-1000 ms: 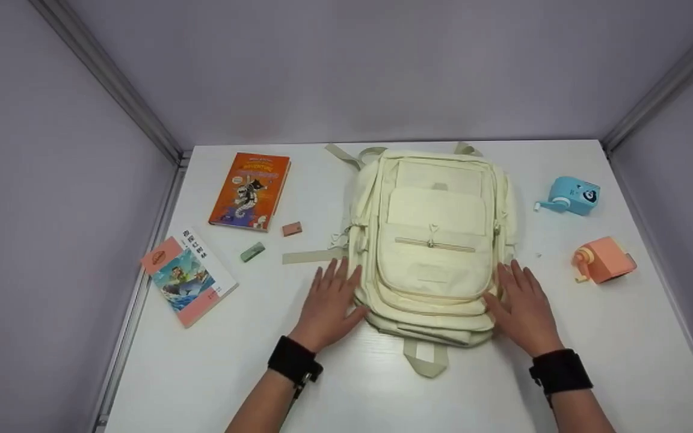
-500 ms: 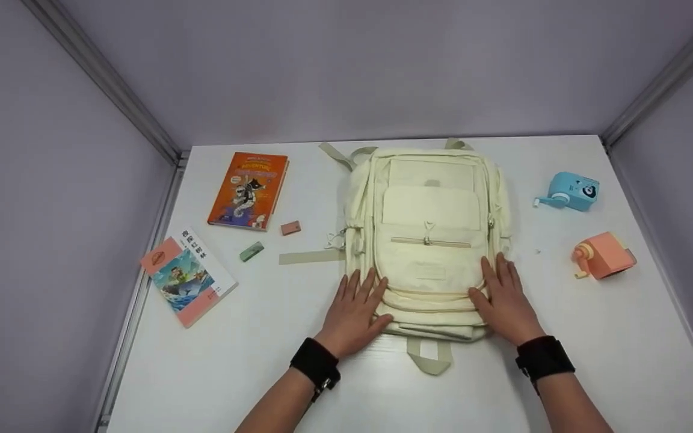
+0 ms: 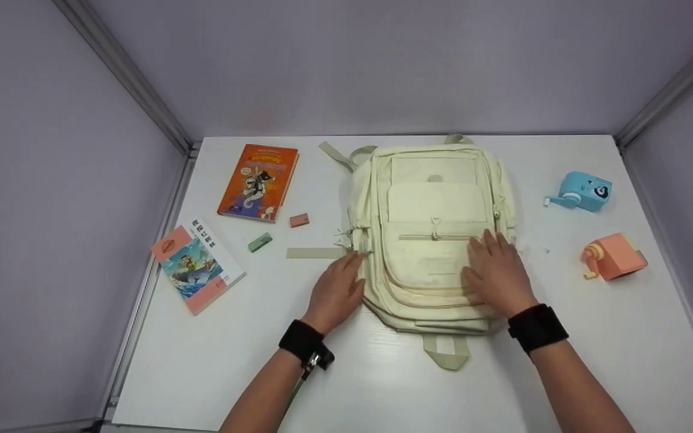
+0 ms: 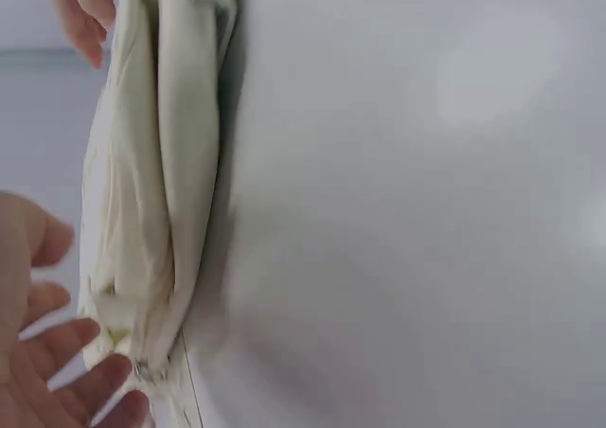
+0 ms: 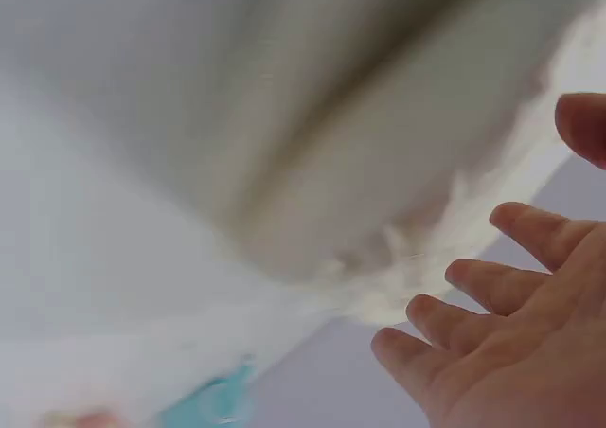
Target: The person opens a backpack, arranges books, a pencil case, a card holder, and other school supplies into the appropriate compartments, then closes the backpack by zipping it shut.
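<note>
A cream backpack (image 3: pixel 437 201) lies flat on the white table, front side up, its grab loop (image 3: pixel 449 361) toward the person. My left hand (image 3: pixel 335 290) is at the bag's left edge, fingertips beside the side strap and metal clip. In the left wrist view its fingers (image 4: pixel 62 347) are spread and slightly bent beside the bag's side. My right hand (image 3: pixel 498 273) is over the lower right of the front pocket, near the right end of its zipper (image 3: pixel 443 237). Seen from the right wrist, the fingers (image 5: pixel 464 324) are extended and apart, with nothing held.
On the left lie an orange book (image 3: pixel 259 182), a pink-and-white book (image 3: pixel 198 264), a green eraser-like block (image 3: pixel 260 242) and a pink one (image 3: pixel 299 220). Two crank-handled sharpeners, blue (image 3: pixel 585 191) and orange (image 3: pixel 614 257), sit at right. Partition walls (image 3: pixel 346 66) enclose the table.
My left hand has moved from the bag's lower left corner up along its left edge. The right hand has risen from the lower right side onto the front pocket.
</note>
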A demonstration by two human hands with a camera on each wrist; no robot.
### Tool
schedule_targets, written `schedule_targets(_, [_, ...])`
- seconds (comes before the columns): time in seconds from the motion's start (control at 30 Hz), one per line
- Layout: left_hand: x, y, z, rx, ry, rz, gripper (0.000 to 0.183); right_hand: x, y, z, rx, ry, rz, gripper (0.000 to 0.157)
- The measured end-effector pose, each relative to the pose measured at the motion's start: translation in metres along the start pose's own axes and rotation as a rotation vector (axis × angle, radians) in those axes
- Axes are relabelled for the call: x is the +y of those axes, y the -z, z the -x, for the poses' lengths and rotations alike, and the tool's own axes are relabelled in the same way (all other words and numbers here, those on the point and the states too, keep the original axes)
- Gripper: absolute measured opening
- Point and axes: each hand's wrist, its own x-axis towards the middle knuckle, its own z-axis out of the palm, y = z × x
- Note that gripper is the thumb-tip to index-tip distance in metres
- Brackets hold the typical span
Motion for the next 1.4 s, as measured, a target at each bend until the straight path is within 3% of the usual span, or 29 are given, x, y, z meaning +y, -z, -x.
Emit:
schedule_targets(0.07, [-0.008,0.003,-0.012,0.034,0.069,-0.004,0.052,-0.022,-0.001,-0.015,-0.002,0.063,0.053,0.064])
schedule_targets(0.2, [-0.019,0.002,-0.031,0.030,0.165,-0.033,0.051,-0.073,-0.013,-0.046,-0.056,0.213,0.155,0.064])
schedule_targets(0.33, [-0.026,-0.005,-0.043,0.071,0.186,-0.082,0.050,-0.112,-0.031,-0.072,-0.098,0.373,0.237,0.061])
schedule_targets(0.43, [-0.028,-0.010,-0.049,0.135,0.182,-0.122,0.043,-0.127,-0.042,-0.083,-0.107,0.430,0.255,0.057])
schedule_targets(0.6, [-0.031,-0.013,-0.055,0.185,0.203,-0.192,0.033,-0.132,-0.055,-0.090,-0.111,0.420,0.263,0.055])
schedule_targets(0.83, [-0.034,-0.010,-0.053,0.170,0.246,-0.232,0.020,-0.131,-0.070,-0.091,-0.112,0.403,0.241,0.051])
schedule_targets(1.17, [-0.036,-0.002,-0.049,0.200,0.200,-0.217,0.011,-0.128,-0.075,-0.089,-0.138,0.380,0.266,0.054])
schedule_targets(1.4, [-0.036,0.001,-0.042,0.166,0.169,-0.199,0.010,-0.127,-0.079,-0.090,-0.146,0.373,0.259,0.054])
